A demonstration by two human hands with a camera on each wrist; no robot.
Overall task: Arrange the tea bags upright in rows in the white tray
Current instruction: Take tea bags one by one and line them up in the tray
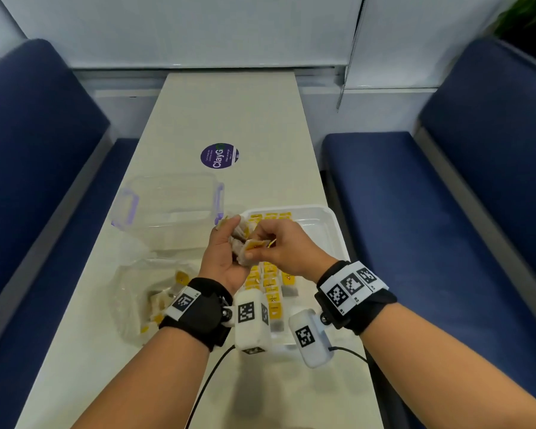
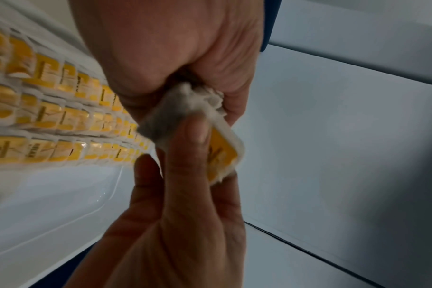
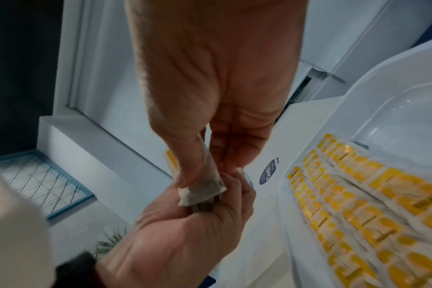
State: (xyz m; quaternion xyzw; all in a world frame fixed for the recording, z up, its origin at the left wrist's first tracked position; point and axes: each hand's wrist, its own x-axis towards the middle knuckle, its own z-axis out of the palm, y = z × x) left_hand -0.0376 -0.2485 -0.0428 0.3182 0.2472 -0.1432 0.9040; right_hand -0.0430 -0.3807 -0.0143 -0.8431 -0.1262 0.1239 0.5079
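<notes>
My left hand (image 1: 222,261) is curled, palm up, around a small bunch of tea bags (image 1: 237,235), held above the left edge of the white tray (image 1: 334,221). My right hand (image 1: 283,247) meets it from the right, thumb and fingers pinched on a single tea bag (image 1: 254,246) with a yellow tag; in the left wrist view that bag (image 2: 185,117) is clamped between my right thumb and fingers, its yellow label facing outward. The right wrist view shows the same bag (image 3: 202,190) at the point where the two hands touch.

The tray sits toward the right edge of the bench (image 1: 229,119), and three rows of yellow-tagged tea bags (image 1: 268,283) stand in its left part, running from its near end to its far end; the right part of the tray is bare. A clear plastic container (image 1: 167,202) with purple clips stands near the left edge of the bench, and nearer to me along that edge lies a clear bag (image 1: 146,301) with more tea bags inside. A round purple sticker (image 1: 219,157) is on the bench beyond the container.
</notes>
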